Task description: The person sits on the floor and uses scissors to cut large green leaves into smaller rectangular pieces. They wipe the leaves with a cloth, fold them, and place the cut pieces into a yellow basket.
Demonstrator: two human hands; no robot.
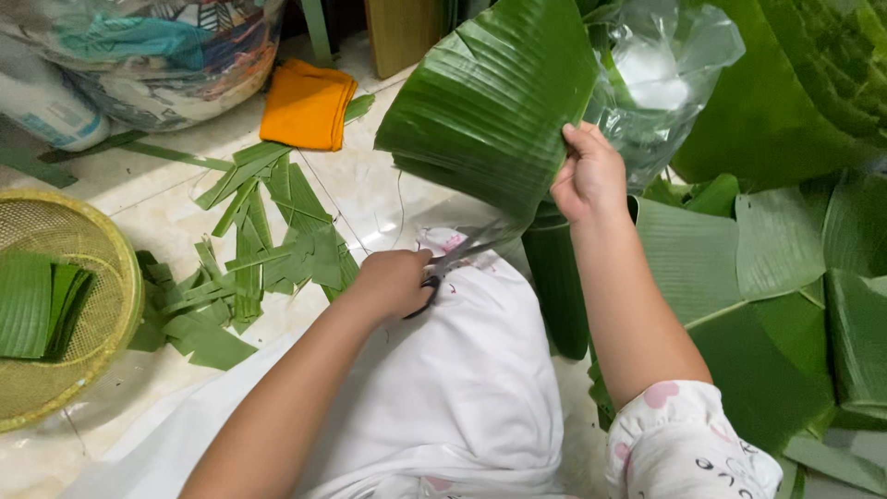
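**Scissors at the edge of a folded banana leaf stack**

The person's right hand [591, 176] is clenched on the right edge of a thick stack of folded banana leaves [490, 102], thumb over the top layer, holding it up above the lap. The left hand [395, 282] is wrapped around the handles of a pair of scissors [453, 259], whose blades point up and to the right toward the stack's lower edge; motion blur makes it hard to tell whether the blades are already in the leaf or just short of it.

Just behind the right hand hangs a clear plastic bag [661, 74]. Beyond the scissor hand, on the tiled floor [370, 185], lies a scatter of green leaf trimmings [249, 259], and past those an orange cloth [307, 103]. Well off to the far side of the left arm sits a woven basket [102, 277] with a few cut leaf pieces inside. More whole leaves [785, 249] spread out below and outward of the right forearm.

The risks seem plain. The stack is held at one edge only, so the layers could fan or slip as the blades bite, giving a ragged, uneven cut. The blades also work close to the white garment [462, 370] over the lap, and the fabric could be snipped.
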